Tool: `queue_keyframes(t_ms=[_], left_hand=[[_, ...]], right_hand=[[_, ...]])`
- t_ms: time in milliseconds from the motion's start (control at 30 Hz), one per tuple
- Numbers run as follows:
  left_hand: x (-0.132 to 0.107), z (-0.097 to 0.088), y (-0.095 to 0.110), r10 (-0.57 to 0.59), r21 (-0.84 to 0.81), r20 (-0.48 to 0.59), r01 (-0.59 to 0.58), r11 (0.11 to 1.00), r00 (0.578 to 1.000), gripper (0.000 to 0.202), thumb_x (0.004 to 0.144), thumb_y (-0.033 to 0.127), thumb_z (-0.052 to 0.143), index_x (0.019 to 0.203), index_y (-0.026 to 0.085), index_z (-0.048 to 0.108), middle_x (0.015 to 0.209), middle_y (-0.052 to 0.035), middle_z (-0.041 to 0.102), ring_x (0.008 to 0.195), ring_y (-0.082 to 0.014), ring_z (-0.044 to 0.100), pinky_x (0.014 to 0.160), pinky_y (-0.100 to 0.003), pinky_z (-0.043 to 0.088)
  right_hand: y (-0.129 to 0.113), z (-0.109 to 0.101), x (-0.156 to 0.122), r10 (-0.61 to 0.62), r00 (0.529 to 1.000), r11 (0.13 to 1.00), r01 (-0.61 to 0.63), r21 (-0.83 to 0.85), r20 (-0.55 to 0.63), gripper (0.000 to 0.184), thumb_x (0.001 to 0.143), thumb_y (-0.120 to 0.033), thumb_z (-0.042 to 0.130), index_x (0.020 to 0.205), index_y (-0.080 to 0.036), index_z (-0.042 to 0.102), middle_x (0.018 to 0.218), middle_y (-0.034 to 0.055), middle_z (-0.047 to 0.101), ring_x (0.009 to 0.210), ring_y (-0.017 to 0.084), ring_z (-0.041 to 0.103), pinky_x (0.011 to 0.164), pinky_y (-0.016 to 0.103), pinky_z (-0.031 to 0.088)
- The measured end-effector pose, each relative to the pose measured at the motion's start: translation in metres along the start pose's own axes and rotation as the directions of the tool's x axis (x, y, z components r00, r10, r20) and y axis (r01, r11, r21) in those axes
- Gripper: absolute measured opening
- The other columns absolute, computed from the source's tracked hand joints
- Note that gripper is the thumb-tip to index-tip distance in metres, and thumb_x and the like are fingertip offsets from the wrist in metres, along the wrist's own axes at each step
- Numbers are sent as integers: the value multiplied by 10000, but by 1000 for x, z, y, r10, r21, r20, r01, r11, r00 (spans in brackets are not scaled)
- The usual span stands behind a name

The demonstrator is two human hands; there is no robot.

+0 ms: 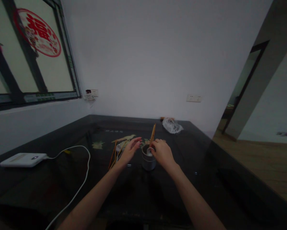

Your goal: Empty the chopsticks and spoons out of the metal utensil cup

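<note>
A small metal cup [148,159] stands upright on the dark glass table [61,179]. A pair of wooden chopsticks [153,135] sticks up out of it, leaning a little right. My right hand [163,152] is at the cup's rim with its fingers pinched round the lower part of the chopsticks; a spoon [149,152] seems to lie in the cup. My left hand [131,149] hovers open just left of the cup, fingers stretched forward. Under and left of it lie several loose chopsticks [114,157] and a spoon [118,147] on the table.
A white power bank [22,159] lies at the left edge, with a white cable [82,183] looping toward me. A crumpled plastic bag [172,125] sits at the far side by the wall. A window is on the left, a doorway on the right.
</note>
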State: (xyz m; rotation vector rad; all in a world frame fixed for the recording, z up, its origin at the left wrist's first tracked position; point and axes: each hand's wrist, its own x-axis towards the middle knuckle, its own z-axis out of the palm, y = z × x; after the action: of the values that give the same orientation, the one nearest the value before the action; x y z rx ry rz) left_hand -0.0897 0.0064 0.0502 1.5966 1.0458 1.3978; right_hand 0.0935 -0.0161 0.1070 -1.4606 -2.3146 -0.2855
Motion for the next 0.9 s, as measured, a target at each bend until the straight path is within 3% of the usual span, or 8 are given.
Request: queue_keyframes(t_ms=[200, 400, 900], left_hand=[[29, 11, 5, 72, 176, 4, -72, 982, 997, 321, 788, 355, 569, 1026, 151, 640, 1109, -105, 641, 1049, -216, 580, 960, -380, 425], [59, 27, 16, -82, 241, 172, 38, 970, 982, 309, 726, 325, 620, 944, 121, 699, 951, -81, 714, 907, -222, 632, 861, -345, 472], [65, 36, 20, -104, 336, 252, 14, 942, 962, 239, 679, 268, 601, 799, 97, 717, 747, -43, 706, 739, -186, 615, 712, -273, 460]], right_hand=[[5, -9, -3, -91, 995, 996, 90, -26, -29, 87, 847, -234, 554, 880, -209, 630, 959, 55, 617, 936, 202, 528, 778, 296, 390], [8, -14, -1, -182, 983, 980, 183, -75, 15, 128, 844, -234, 561, 928, -203, 651, 1022, 71, 618, 996, 218, 510, 780, 317, 390], [4, -10, 0, -254, 966, 966, 256, -31, 45, 155, 851, -181, 529, 888, -210, 676, 998, 63, 647, 1004, 209, 512, 809, 316, 373]])
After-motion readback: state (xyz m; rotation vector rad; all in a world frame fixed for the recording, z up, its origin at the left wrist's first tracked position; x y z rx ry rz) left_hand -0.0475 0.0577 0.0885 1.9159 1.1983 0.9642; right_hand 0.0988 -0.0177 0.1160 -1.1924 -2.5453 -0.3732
